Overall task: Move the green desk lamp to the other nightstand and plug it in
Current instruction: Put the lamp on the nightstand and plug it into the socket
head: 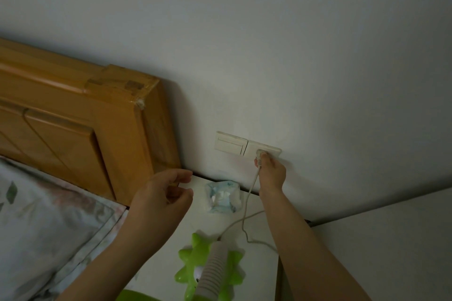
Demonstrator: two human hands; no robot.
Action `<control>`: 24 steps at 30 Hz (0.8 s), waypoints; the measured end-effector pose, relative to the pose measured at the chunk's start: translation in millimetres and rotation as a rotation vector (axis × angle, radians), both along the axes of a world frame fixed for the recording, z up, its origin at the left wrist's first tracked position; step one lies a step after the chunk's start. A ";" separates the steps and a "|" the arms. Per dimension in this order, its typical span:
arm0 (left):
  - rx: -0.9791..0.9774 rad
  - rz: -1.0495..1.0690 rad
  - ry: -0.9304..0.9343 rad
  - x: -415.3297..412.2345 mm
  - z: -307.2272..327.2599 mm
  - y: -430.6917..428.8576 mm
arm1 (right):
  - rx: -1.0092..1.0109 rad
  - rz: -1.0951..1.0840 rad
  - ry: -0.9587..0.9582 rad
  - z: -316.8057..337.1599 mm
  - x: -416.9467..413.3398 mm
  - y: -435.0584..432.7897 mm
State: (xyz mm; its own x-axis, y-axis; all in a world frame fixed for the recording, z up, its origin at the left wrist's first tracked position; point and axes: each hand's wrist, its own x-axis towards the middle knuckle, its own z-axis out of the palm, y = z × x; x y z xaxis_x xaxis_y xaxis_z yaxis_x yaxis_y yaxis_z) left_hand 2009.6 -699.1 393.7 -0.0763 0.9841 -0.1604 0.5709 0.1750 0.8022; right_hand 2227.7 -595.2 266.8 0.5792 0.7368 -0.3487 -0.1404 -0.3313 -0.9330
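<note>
Right hand at wall socket with plug; green lamp standing on white nightstand

Right hand (pixel 271 171) pinches the plug (pixel 259 155) against the wall socket (pixel 265 150), cord (pixel 247 205) trailing down to the green desk lamp (pixel 209 267) on the nightstand (pixel 259 273) beside the bed. Left hand (pixel 163 197) hovers loosely curled, holding nothing, above the nightstand's rear corner near the headboard (pixel 80 115). A tissue pack (pixel 223 196) lies by the wall

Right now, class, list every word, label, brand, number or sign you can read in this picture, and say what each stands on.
None can be read.
Wall plates: blank, no lettering shows.
Plug in the right hand: too small to show any marking.
Green lamp: no text visible.
Blue and white packet: pattern blurred, no legible words.
</note>
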 end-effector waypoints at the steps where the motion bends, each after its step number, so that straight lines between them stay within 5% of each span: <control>1: 0.001 0.000 0.001 -0.4 -0.8 0.1 | 0.005 -0.006 0.000 -0.1 -0.2 -0.1; 17: -0.002 0.003 -0.007 -3.1 -2.1 -22.0 | -0.060 0.113 0.052 7.0 4.6 -3.6; 24: 0.034 0.000 -0.012 6.5 17.5 -30.2 | -0.288 0.373 -0.156 50.8 25.6 -22.6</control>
